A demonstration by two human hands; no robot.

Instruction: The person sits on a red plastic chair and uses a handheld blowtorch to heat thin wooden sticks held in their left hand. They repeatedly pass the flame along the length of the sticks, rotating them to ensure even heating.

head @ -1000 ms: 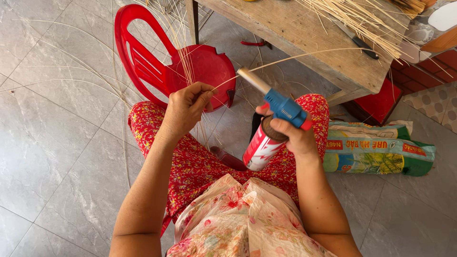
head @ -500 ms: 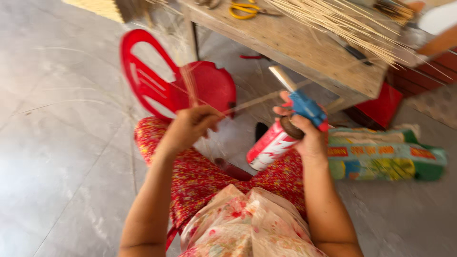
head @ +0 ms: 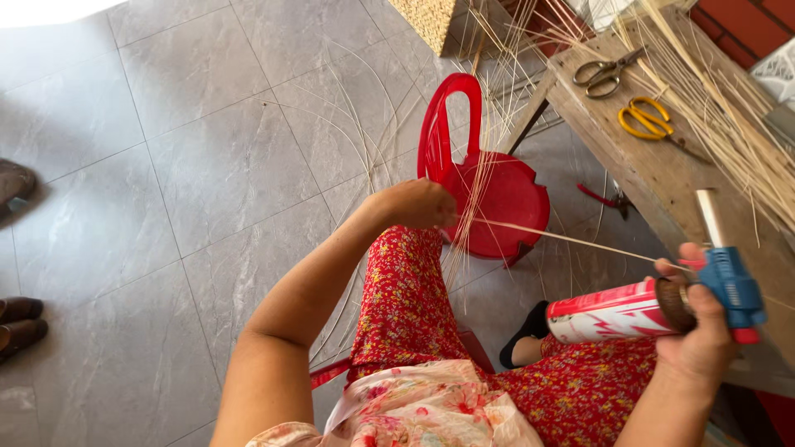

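Head-camera view, looking down: nearest, a floral cloth (head: 431,410) is bunched on the lap over a red flowered garment (head: 406,306).

At the lower right, the right hand (head: 704,331) is clamped around a gas torch (head: 662,302), made up of a red and white canister lying roughly level and a blue torch head with a pale metal nozzle pointing up and away. The torch is held in the air just beside the near edge of the workbench (head: 654,186).

1 thin cane strand (head: 571,240) is stretched between the 2 hands, well apart from each other; its right end is met by the right fingertips beside the torch head, and its left end is pinched in the closed left hand (head: 414,203), which is held over the near rim of a red plastic stool (head: 497,194). More pale strands are fanned upright around that stool and across the grey tiled floor (head: 190,165).

Farther off, on the wooden workbench, yellow-handled scissors (head: 650,120) are seen near dark metal scissors (head: 604,70), with a sheaf of cane strips (head: 729,124) spread toward the far right corner. A woven basket (head: 431,21) is seen at the top edge. Dark shoes (head: 21,323) are seen at the left edge of the floor.
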